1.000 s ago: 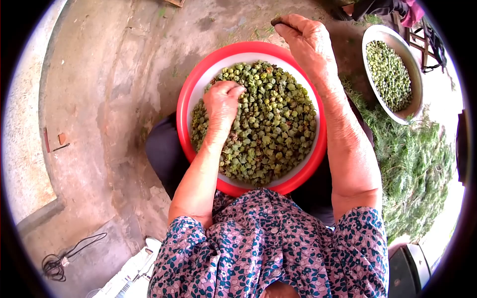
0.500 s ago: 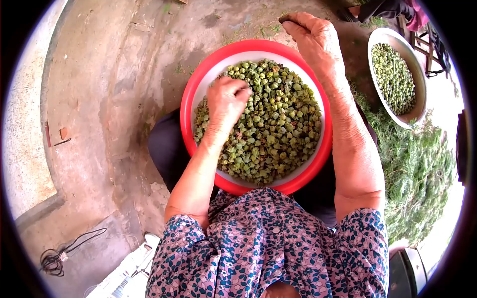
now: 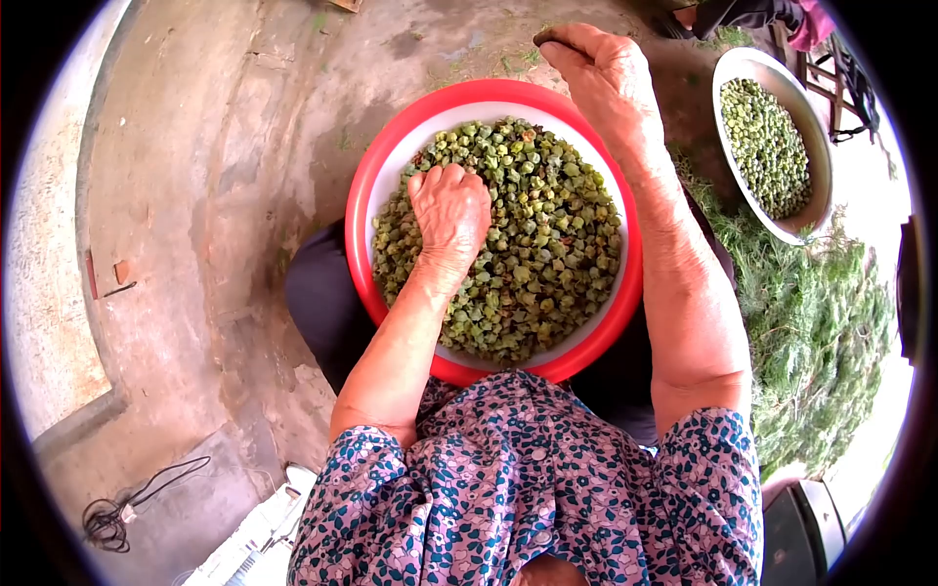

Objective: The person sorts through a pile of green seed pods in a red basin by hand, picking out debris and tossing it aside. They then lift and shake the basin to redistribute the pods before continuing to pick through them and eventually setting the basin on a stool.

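A red-rimmed basin (image 3: 633, 264), white inside, rests on my lap, full of small green pods (image 3: 547, 244). My left hand (image 3: 451, 213) is down on the pods at the basin's left side, knuckles up and fingers curled in; whatever its fingertips hold is hidden. Above the basin's upper right rim is my right hand (image 3: 601, 83), its thumb and fingers pressed together. Between them, anything held is too small to make out.
A metal basin (image 3: 821, 186) of similar green pods stands at the upper right, near a person's dark-clad leg (image 3: 747, 14). Cut greenery (image 3: 806, 332) lies along the right. A coiled black cable (image 3: 106, 525) and a white object (image 3: 249, 547) are at the lower left.
My left hand has turned from a raised pinch to knuckles up, lower on the pods. My right hand has shifted slightly left. The whole view has moved a little.
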Demonstrator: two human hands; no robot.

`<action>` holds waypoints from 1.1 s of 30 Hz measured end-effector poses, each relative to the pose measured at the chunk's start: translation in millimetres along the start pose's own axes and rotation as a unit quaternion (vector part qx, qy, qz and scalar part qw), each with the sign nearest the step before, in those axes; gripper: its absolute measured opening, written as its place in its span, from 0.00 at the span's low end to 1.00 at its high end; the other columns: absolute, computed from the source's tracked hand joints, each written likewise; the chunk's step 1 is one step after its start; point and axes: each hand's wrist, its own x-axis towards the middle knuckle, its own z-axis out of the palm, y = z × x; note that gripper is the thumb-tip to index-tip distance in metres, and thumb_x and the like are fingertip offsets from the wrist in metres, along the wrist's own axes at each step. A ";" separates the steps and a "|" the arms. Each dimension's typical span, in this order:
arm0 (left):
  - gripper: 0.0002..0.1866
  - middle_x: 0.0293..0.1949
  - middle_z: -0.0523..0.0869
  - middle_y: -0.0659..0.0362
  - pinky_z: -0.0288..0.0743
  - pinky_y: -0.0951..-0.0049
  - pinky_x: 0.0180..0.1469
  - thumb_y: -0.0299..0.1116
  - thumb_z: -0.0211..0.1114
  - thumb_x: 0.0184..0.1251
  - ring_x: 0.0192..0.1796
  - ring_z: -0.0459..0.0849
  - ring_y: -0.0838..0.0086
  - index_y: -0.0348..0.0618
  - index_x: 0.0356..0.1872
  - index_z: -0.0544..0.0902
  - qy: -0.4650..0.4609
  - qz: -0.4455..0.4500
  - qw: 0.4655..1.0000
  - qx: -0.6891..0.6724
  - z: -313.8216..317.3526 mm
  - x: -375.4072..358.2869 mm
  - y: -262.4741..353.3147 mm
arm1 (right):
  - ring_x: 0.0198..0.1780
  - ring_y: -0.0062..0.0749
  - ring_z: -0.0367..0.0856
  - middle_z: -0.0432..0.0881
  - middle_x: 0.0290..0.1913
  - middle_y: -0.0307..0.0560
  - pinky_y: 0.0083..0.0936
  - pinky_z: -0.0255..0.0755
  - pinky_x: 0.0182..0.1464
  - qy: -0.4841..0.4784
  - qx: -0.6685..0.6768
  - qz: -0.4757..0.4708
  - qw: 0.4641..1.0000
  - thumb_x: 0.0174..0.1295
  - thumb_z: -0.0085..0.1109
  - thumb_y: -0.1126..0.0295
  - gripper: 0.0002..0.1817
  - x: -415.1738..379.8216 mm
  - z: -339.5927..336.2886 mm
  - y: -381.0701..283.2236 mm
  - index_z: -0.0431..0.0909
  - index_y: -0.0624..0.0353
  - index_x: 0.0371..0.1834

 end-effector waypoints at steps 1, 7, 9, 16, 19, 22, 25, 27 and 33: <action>0.02 0.25 0.76 0.60 0.64 0.63 0.49 0.26 0.65 0.48 0.35 0.75 0.71 0.41 0.24 0.81 0.001 0.000 1.000 0.000 3.4 -0.2 -2.1 | 0.32 0.38 0.85 0.84 0.31 0.55 0.29 0.77 0.38 -0.003 0.002 0.003 1.000 0.59 0.60 0.68 0.10 -0.2 0.2 -0.8 0.84 0.61 0.38; 0.02 0.29 0.81 0.60 0.74 0.73 0.41 0.27 0.66 0.59 0.33 0.78 0.76 0.42 0.29 0.82 -0.028 -0.259 0.850 -0.457 -12.1 -2.1 -6.4 | 0.34 0.41 0.85 0.84 0.31 0.56 0.31 0.76 0.40 0.001 0.008 -0.033 0.999 0.59 0.59 0.69 0.09 0.3 3.4 2.2 0.83 0.62 0.39; 0.03 0.33 0.83 0.62 0.74 0.79 0.39 0.26 0.65 0.63 0.33 0.78 0.80 0.40 0.36 0.83 0.016 -0.303 0.712 -0.633 -10.8 -7.6 -19.2 | 0.34 0.40 0.85 0.84 0.32 0.55 0.31 0.77 0.40 -0.012 0.007 -0.021 1.000 0.59 0.60 0.69 0.10 -1.7 3.1 0.6 0.83 0.61 0.40; 0.07 0.36 0.81 0.64 0.71 0.80 0.46 0.30 0.61 0.68 0.37 0.76 0.81 0.37 0.41 0.80 0.042 -0.316 0.604 -0.730 -37.6 -6.7 -15.6 | 0.36 0.26 0.83 0.86 0.37 0.47 0.27 0.77 0.43 -0.289 0.034 0.018 0.957 0.59 0.63 0.70 0.14 -26.6 19.2 -22.8 0.82 0.59 0.48; 0.08 0.34 0.81 0.64 0.70 0.80 0.46 0.30 0.60 0.69 0.36 0.75 0.82 0.35 0.41 0.80 0.039 -0.307 0.632 -0.710 -50.8 -2.4 -3.4 | 0.35 0.30 0.83 0.85 0.34 0.50 0.28 0.76 0.42 -0.339 0.047 -0.046 0.938 0.56 0.64 0.71 0.14 -44.6 41.0 -20.8 0.81 0.63 0.45; 0.10 0.35 0.79 0.64 0.69 0.79 0.43 0.32 0.58 0.70 0.36 0.73 0.81 0.34 0.44 0.79 0.022 -0.295 0.698 -0.652 -55.0 -8.1 -7.9 | 0.33 0.31 0.83 0.84 0.29 0.51 0.29 0.75 0.40 -0.361 0.058 0.013 0.931 0.56 0.62 0.73 0.12 -44.1 45.9 -21.9 0.80 0.66 0.42; 0.08 0.31 0.78 0.65 0.66 0.79 0.38 0.32 0.58 0.69 0.34 0.71 0.81 0.37 0.40 0.79 0.048 -0.293 0.778 -0.553 -55.1 -17.1 -24.4 | 0.34 0.31 0.83 0.84 0.31 0.51 0.28 0.76 0.41 -0.337 0.042 0.004 0.941 0.54 0.60 0.76 0.10 -40.9 42.0 -23.9 0.80 0.67 0.39; 0.08 0.32 0.78 0.65 0.67 0.79 0.39 0.32 0.58 0.69 0.34 0.72 0.81 0.38 0.42 0.80 0.110 -0.312 0.729 -0.599 -56.6 -20.3 -34.1 | 0.38 0.34 0.84 0.85 0.34 0.50 0.29 0.76 0.44 -0.414 0.016 -0.015 0.910 0.53 0.59 0.78 0.12 -37.7 42.1 -18.3 0.81 0.65 0.41; 0.03 0.30 0.80 0.63 0.71 0.78 0.37 0.24 0.57 0.65 0.32 0.74 0.80 0.39 0.37 0.79 0.257 -0.299 0.845 -0.362 -42.8 -23.3 -147.2 | 0.50 0.40 0.81 0.81 0.49 0.52 0.31 0.76 0.56 -0.348 -0.077 -0.063 0.932 0.56 0.62 0.74 0.15 -40.3 36.4 -14.1 0.80 0.60 0.49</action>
